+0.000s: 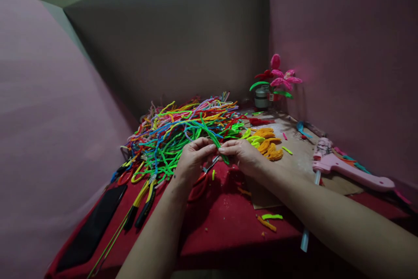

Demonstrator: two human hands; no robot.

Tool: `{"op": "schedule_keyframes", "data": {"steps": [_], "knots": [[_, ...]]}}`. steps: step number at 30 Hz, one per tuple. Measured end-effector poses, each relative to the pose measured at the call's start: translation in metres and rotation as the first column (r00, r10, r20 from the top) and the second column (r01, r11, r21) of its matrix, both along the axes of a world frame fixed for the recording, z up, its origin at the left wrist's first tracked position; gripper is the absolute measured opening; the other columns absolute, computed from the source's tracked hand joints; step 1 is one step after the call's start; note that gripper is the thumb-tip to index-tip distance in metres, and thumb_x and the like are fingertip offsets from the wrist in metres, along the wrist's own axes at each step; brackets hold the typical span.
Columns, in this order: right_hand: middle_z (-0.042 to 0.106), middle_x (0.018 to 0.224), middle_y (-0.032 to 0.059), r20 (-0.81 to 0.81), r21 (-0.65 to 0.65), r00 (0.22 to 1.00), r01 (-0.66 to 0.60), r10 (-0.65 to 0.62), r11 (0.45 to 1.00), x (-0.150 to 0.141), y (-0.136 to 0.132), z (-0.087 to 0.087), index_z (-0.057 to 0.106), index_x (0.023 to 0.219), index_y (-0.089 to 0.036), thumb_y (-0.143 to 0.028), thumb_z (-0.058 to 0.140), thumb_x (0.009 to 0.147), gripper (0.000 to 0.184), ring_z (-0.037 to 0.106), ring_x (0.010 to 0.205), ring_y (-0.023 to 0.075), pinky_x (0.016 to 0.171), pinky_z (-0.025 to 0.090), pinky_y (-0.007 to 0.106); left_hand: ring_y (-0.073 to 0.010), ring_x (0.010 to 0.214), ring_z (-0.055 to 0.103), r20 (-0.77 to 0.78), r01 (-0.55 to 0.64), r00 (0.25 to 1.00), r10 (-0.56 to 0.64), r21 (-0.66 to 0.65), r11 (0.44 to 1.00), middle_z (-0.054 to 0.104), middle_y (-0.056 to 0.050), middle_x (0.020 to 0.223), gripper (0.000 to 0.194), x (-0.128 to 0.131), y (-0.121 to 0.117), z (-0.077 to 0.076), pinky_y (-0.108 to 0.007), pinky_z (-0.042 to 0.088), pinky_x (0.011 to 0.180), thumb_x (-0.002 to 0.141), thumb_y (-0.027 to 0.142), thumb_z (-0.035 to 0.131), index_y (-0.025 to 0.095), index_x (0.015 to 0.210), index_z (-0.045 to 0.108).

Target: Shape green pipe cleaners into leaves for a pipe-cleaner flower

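Note:
Between my two hands is a green pipe cleaner [214, 138], bent so that strands lie side by side, its upper end pointing up and left. My left hand [197, 153] pinches it from the left with thumb and finger. From the right, my right hand [241, 152] pinches it close to its lower end. The fingertips of both hands nearly meet. Under my hands lies a pair of red-handled scissors [197, 187], partly hidden by my left hand. A large heap of colourful pipe cleaners [173, 139] spreads just behind my left hand.
Orange petal shapes [271, 150] lie right of my hands on cardboard [294, 139]. A pink glue gun [352, 170] with a glue stick rests farther right. Yellow-black pliers [142, 205] and a black phone [93, 226] are at left. Pipe-cleaner flowers [284, 78] stand in a jar [261, 97] behind.

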State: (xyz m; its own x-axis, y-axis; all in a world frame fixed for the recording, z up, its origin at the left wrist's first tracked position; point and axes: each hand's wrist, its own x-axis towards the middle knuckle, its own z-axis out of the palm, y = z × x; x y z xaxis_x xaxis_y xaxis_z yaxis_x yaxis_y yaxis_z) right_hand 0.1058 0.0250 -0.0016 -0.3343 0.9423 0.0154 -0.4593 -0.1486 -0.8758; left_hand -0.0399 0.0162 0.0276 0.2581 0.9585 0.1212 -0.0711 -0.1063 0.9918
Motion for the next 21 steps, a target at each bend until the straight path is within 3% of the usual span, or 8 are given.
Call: {"op": "schedule_keyframes", "data": {"steps": [6, 9, 11, 13, 16, 19, 21], "knots": [[0.057, 0.043, 0.0005, -0.022, -0.005, 1.000, -0.006, 0.006, 1.000, 0.003, 0.002, 0.002, 0.059, 0.055, -0.012, -0.019, 0.066, 0.049, 0.012, 0.042, 0.036, 0.0082, 0.036, 0.028, 0.021, -0.0042, 0.043, 0.040, -0.081, -0.043, 0.995, 0.050, 0.087, 0.995, 0.056, 0.002, 0.059, 0.023, 0.000, 0.001, -0.004, -0.018, 0.031, 0.041, 0.069, 0.027, 0.066, 0.015, 0.088, 0.063], [0.055, 0.042, -0.0003, -0.039, -0.016, 0.998, -0.042, 0.041, 0.999, 0.004, 0.003, 0.003, 0.058, 0.053, -0.013, -0.018, 0.066, 0.047, 0.011, 0.043, 0.036, 0.0083, 0.036, 0.028, 0.021, -0.0057, 0.050, 0.043, -0.218, -0.048, 0.968, 0.122, 0.316, 0.947, 0.054, 0.001, 0.067, 0.021, -0.001, 0.003, -0.007, -0.019, 0.035, 0.046, 0.071, 0.027, 0.063, 0.017, 0.090, 0.066], [0.055, 0.042, -0.0006, -0.033, -0.020, 0.997, -0.063, 0.063, 0.998, 0.004, 0.004, 0.002, 0.058, 0.052, -0.013, -0.017, 0.066, 0.047, 0.011, 0.043, 0.036, 0.0081, 0.036, 0.027, 0.021, -0.0081, 0.060, 0.047, -0.332, 0.012, 0.923, 0.196, 0.533, 0.846, 0.052, 0.000, 0.072, 0.017, -0.004, 0.004, -0.007, -0.020, 0.038, 0.053, 0.075, 0.025, 0.060, 0.018, 0.089, 0.067], [0.055, 0.042, -0.0001, -0.008, -0.004, 0.996, -0.084, 0.084, 0.996, 0.004, 0.004, 0.002, 0.058, 0.051, -0.012, -0.018, 0.066, 0.047, 0.010, 0.042, 0.035, 0.0075, 0.036, 0.025, 0.020, -0.0093, 0.066, 0.048, -0.448, 0.116, 0.838, 0.312, 0.705, 0.700, 0.050, -0.001, 0.074, 0.016, -0.007, 0.004, -0.003, -0.021, 0.039, 0.058, 0.078, 0.023, 0.055, 0.019, 0.088, 0.067], [0.055, 0.041, 0.0006, 0.017, 0.022, 0.994, -0.112, 0.112, 0.993, 0.004, 0.004, 0.001, 0.058, 0.050, -0.012, -0.017, 0.064, 0.047, 0.009, 0.042, 0.034, 0.0068, 0.036, 0.024, 0.020, -0.0096, 0.065, 0.045, -0.595, 0.330, 0.608, 0.526, 0.791, 0.515, 0.047, -0.001, 0.073, 0.018, -0.010, -0.001, 0.009, -0.021, 0.036, 0.057, 0.083, 0.023, 0.048, 0.019, 0.082, 0.065], [0.054, 0.039, 0.0005, 0.020, 0.035, 0.990, -0.137, 0.136, 0.990, 0.004, 0.005, 0.000, 0.057, 0.048, -0.012, -0.017, 0.062, 0.048, 0.007, 0.041, 0.033, 0.0073, 0.034, 0.024, 0.020, -0.0136, 0.073, 0.044, -0.659, 0.553, 0.361, 0.660, 0.721, 0.417, 0.052, -0.003, 0.078, 0.020, -0.007, -0.011, 0.027, -0.025, 0.036, 0.064, 0.085, 0.022, 0.044, 0.019, 0.077, 0.063], [0.053, 0.038, 0.0006, 0.032, 0.060, 0.988, -0.155, 0.153, 0.986, 0.004, 0.005, 0.000, 0.058, 0.048, -0.012, -0.017, 0.061, 0.049, 0.006, 0.039, 0.031, 0.0073, 0.032, 0.022, 0.020, -0.0169, 0.079, 0.045, -0.663, 0.652, 0.262, 0.701, 0.657, 0.379, 0.056, -0.005, 0.082, 0.019, -0.004, -0.019, 0.037, -0.030, 0.036, 0.070, 0.085, 0.021, 0.045, 0.018, 0.076, 0.061]]}}
